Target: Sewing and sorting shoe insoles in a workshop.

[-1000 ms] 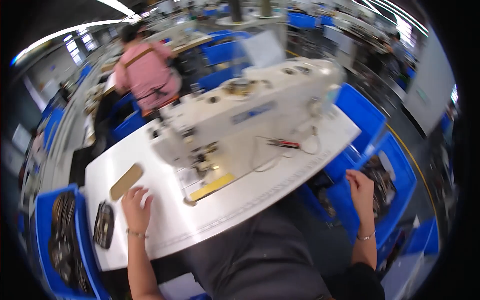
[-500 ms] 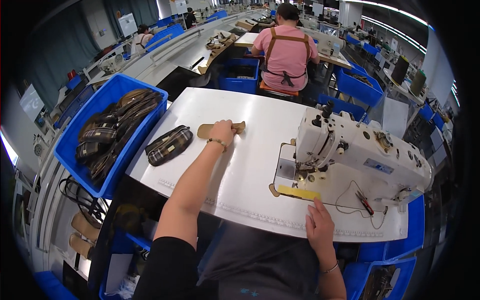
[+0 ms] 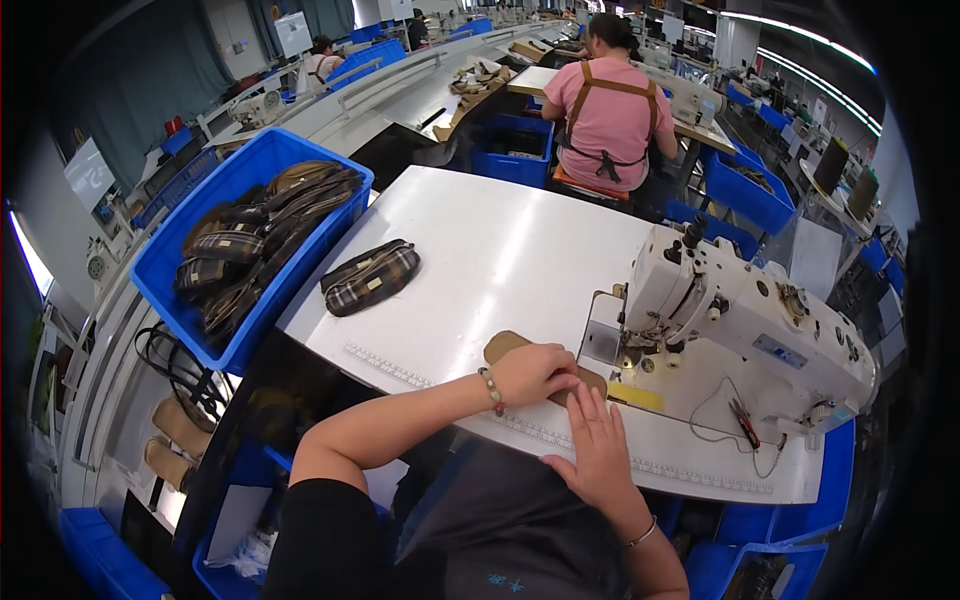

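Observation:
A long tan fabric piece with rounded ends lies on the white sewing table, left of the sewing machine. My left hand is closed over its middle, fingers bent and pinching it; part of the piece is hidden beneath. My right hand rests at the table's near edge, fingers stretched out and thumb apart. Its fingertips meet the near edge of the piece, beside my left fingertips. Farther left lies a dark plaid zippered pouch, touched by neither hand.
A blue bin full of plaid pouches stands left of the table. A yellow strip is on the machine bed. Red-handled thread snips lie at the right with a cord. A person in pink sits ahead.
My left hand has brought the tan piece nearer and to the right, close to the machine. My right hand has shifted left to meet it. The view has turned slightly.

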`<state>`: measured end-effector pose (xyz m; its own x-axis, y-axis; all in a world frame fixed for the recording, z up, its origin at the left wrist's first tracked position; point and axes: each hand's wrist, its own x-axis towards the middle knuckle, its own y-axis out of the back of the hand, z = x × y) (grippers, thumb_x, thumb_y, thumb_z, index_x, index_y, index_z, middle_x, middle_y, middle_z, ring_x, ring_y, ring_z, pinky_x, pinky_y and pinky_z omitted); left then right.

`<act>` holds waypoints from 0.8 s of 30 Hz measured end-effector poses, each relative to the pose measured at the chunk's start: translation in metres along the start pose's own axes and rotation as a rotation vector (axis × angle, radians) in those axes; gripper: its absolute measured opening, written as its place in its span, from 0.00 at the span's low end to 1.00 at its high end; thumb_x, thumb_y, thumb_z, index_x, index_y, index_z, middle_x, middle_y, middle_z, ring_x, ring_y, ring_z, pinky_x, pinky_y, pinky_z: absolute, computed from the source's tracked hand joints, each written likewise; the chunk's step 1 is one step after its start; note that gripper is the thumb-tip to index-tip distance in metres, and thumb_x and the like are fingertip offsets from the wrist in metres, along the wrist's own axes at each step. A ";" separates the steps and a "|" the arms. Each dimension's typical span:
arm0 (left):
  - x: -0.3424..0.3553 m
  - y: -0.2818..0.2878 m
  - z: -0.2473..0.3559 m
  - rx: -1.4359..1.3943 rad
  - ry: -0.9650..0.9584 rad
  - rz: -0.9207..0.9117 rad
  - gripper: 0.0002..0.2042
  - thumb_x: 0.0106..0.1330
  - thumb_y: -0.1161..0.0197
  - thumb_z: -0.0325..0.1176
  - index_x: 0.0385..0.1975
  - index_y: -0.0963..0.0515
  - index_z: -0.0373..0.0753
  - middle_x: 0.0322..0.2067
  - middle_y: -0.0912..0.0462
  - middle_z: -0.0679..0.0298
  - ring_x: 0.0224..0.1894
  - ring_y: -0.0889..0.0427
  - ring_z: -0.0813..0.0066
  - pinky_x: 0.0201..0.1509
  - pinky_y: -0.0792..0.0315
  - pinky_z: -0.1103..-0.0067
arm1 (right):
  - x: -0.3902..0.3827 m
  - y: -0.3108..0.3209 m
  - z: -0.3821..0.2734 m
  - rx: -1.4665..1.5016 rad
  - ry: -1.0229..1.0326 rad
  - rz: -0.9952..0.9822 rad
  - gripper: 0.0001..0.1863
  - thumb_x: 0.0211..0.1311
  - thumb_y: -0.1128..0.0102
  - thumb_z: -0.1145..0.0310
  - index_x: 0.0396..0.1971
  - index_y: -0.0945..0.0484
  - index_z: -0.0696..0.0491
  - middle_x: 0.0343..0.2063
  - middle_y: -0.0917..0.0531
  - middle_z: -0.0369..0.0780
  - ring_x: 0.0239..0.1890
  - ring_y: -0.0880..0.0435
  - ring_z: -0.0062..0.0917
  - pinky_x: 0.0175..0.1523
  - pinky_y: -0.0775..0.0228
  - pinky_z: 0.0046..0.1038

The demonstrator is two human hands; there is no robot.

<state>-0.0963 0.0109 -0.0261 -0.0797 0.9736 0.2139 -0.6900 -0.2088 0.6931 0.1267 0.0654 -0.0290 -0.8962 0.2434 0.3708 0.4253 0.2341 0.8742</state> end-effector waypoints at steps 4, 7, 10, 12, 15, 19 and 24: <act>-0.007 0.061 -0.040 0.367 0.133 0.340 0.05 0.62 0.38 0.32 0.34 0.19 0.40 0.33 0.18 0.59 0.39 0.19 0.59 0.44 0.26 0.68 | 0.007 -0.001 0.003 -0.091 -0.048 -0.128 0.46 0.54 0.39 0.40 0.64 0.36 0.59 0.66 0.35 0.49 0.70 0.40 0.42 0.71 0.55 0.52; -0.030 0.135 -0.092 0.716 0.373 0.560 0.05 0.62 0.41 0.29 0.33 0.18 0.42 0.35 0.17 0.61 0.41 0.19 0.58 0.45 0.26 0.65 | 0.004 0.005 0.014 -0.099 -0.091 -0.147 0.46 0.55 0.40 0.38 0.64 0.35 0.57 0.67 0.35 0.46 0.71 0.42 0.40 0.71 0.56 0.52; -0.060 0.184 -0.133 0.922 0.754 0.637 0.07 0.65 0.42 0.34 0.36 0.17 0.46 0.38 0.17 0.62 0.49 0.22 0.59 0.48 0.28 0.62 | 0.004 0.006 0.020 -0.079 -0.084 -0.156 0.45 0.56 0.41 0.38 0.64 0.35 0.57 0.67 0.35 0.46 0.71 0.42 0.40 0.71 0.56 0.53; -0.076 0.197 -0.150 0.882 0.916 0.529 0.07 0.64 0.39 0.35 0.37 0.17 0.46 0.40 0.18 0.64 0.51 0.23 0.61 0.49 0.29 0.63 | 0.006 0.005 0.020 -0.081 -0.088 -0.153 0.44 0.57 0.42 0.38 0.64 0.35 0.57 0.67 0.35 0.46 0.71 0.42 0.40 0.71 0.56 0.52; -0.086 0.200 -0.164 0.848 0.908 0.478 0.07 0.64 0.38 0.35 0.38 0.17 0.46 0.41 0.18 0.64 0.52 0.24 0.63 0.50 0.30 0.63 | 0.007 0.005 0.020 -0.067 -0.100 -0.150 0.44 0.57 0.42 0.38 0.64 0.34 0.57 0.66 0.34 0.46 0.71 0.42 0.40 0.72 0.56 0.52; -0.084 0.199 -0.160 0.981 0.686 0.586 0.05 0.64 0.40 0.34 0.36 0.19 0.46 0.37 0.17 0.62 0.48 0.21 0.62 0.47 0.28 0.64 | 0.007 0.007 0.020 -0.042 -0.091 -0.131 0.43 0.57 0.42 0.39 0.63 0.33 0.57 0.66 0.34 0.46 0.71 0.42 0.40 0.72 0.57 0.52; -0.082 0.209 -0.110 0.669 0.504 0.722 0.05 0.68 0.43 0.33 0.35 0.23 0.39 0.32 0.18 0.54 0.38 0.19 0.53 0.42 0.27 0.65 | 0.007 0.006 0.019 -0.037 -0.102 -0.115 0.41 0.58 0.42 0.39 0.62 0.32 0.57 0.65 0.33 0.47 0.70 0.40 0.41 0.71 0.55 0.51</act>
<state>-0.3133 -0.1022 0.0254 -0.6958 0.4971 0.5184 0.1527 -0.6029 0.7831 0.1257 0.0860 -0.0268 -0.9206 0.3114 0.2355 0.3140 0.2319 0.9207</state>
